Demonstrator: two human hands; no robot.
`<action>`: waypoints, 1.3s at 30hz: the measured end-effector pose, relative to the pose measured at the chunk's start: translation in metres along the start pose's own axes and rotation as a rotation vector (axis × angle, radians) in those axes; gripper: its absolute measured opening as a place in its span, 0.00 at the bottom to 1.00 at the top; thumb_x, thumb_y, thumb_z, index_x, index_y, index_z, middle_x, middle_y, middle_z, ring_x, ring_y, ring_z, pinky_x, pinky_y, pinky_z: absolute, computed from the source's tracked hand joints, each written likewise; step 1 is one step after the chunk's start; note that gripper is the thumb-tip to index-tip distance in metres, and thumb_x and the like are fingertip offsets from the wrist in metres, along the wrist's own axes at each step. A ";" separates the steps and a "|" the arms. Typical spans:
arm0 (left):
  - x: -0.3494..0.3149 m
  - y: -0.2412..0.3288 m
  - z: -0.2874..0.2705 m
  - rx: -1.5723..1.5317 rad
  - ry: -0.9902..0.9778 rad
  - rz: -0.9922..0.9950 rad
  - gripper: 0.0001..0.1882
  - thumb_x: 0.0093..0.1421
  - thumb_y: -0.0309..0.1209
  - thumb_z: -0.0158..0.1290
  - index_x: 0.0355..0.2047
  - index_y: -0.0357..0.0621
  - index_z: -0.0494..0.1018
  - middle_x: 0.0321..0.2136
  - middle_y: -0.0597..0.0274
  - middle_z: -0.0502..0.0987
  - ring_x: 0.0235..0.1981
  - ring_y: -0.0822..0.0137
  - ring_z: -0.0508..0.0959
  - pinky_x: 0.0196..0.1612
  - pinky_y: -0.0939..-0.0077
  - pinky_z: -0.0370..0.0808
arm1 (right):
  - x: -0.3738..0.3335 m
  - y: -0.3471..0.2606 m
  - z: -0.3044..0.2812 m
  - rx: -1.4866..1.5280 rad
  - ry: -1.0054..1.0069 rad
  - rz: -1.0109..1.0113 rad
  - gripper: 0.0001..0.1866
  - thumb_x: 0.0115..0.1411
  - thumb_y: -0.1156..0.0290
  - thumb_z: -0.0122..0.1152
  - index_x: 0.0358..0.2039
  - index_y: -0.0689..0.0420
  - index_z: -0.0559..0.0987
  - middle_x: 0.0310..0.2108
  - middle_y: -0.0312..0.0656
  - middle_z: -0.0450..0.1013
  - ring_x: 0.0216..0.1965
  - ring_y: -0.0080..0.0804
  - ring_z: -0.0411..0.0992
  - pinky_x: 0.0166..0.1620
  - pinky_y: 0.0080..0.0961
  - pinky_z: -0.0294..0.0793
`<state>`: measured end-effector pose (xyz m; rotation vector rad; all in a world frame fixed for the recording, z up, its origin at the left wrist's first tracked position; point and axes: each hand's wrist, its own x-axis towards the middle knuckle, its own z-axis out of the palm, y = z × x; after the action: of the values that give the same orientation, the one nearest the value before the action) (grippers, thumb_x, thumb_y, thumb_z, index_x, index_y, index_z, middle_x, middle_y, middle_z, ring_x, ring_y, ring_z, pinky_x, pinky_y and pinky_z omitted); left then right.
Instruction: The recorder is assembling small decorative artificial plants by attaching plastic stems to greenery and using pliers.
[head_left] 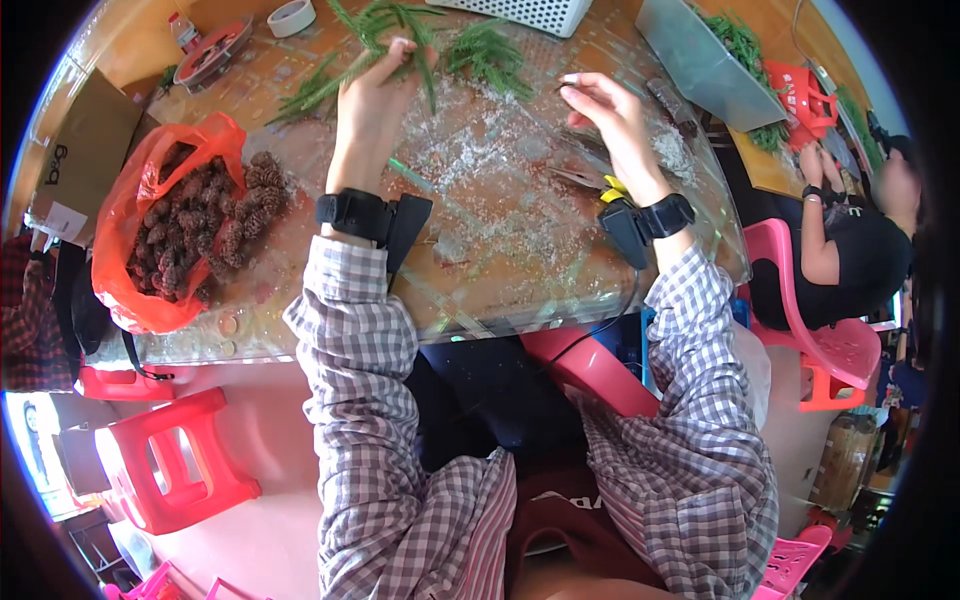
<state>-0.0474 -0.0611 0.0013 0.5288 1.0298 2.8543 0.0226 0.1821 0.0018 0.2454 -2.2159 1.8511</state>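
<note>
My left hand (378,88) is closed around a green artificial pine sprig (375,22) at the far side of the table, its needles spreading out past my fingers. Another pine sprig (487,55) lies just right of that hand. My right hand (608,108) is raised over the table with thumb and forefinger pinched together. Something small and dark shows at those fingertips, too tiny to name. Below my right hand, close to the wrist, lie pliers (580,178) with yellow on the handle, partly hidden by the wrist strap.
White flakes (490,165) litter the table. Pine cones (185,225) fill an orange-red plastic bag (120,260) on the left. A tape roll (291,18), a white perforated basket (545,12) and a grey bin (700,75) stand farther back. A person (850,240) sits at right.
</note>
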 end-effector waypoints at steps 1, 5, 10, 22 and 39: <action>-0.001 -0.002 0.002 -0.140 -0.047 -0.085 0.06 0.56 0.23 0.46 0.32 0.30 0.68 0.33 0.55 0.70 0.36 0.64 0.71 0.44 0.71 0.71 | 0.001 -0.002 0.003 0.035 -0.021 0.013 0.12 0.54 0.69 0.55 0.38 0.60 0.72 0.30 0.33 0.70 0.28 0.18 0.68 0.32 0.15 0.66; -0.012 -0.006 0.016 0.005 -0.179 -0.181 0.07 0.56 0.22 0.46 0.34 0.31 0.68 0.35 0.54 0.70 0.37 0.66 0.71 0.45 0.73 0.70 | -0.002 -0.017 0.025 0.270 -0.124 -0.025 0.14 0.56 0.67 0.53 0.41 0.59 0.70 0.35 0.33 0.70 0.33 0.19 0.68 0.34 0.17 0.67; -0.025 -0.019 0.032 0.316 -0.156 -0.300 0.11 0.54 0.23 0.48 0.38 0.33 0.68 0.37 0.55 0.70 0.39 0.67 0.71 0.47 0.73 0.68 | -0.006 -0.006 0.031 0.439 -0.192 -0.010 0.15 0.56 0.65 0.53 0.42 0.58 0.68 0.37 0.33 0.68 0.37 0.19 0.66 0.36 0.18 0.67; -0.032 -0.029 0.028 0.742 -0.370 -0.252 0.19 0.48 0.28 0.56 0.42 0.43 0.67 0.39 0.60 0.70 0.40 0.70 0.70 0.45 0.76 0.64 | -0.011 -0.008 0.025 0.273 -0.150 -0.069 0.14 0.55 0.63 0.56 0.39 0.56 0.68 0.33 0.29 0.68 0.31 0.12 0.64 0.31 0.12 0.63; -0.005 -0.026 0.041 0.868 -0.401 0.791 0.27 0.53 0.24 0.51 0.52 0.42 0.53 0.41 0.52 0.68 0.40 0.65 0.72 0.41 0.73 0.70 | -0.010 -0.007 0.025 0.122 -0.098 -0.165 0.16 0.52 0.70 0.59 0.40 0.56 0.67 0.36 0.34 0.68 0.35 0.17 0.67 0.36 0.15 0.66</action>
<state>-0.0299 -0.0170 0.0129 1.8106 2.3294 2.4013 0.0319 0.1560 0.0017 0.5354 -2.0749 1.9233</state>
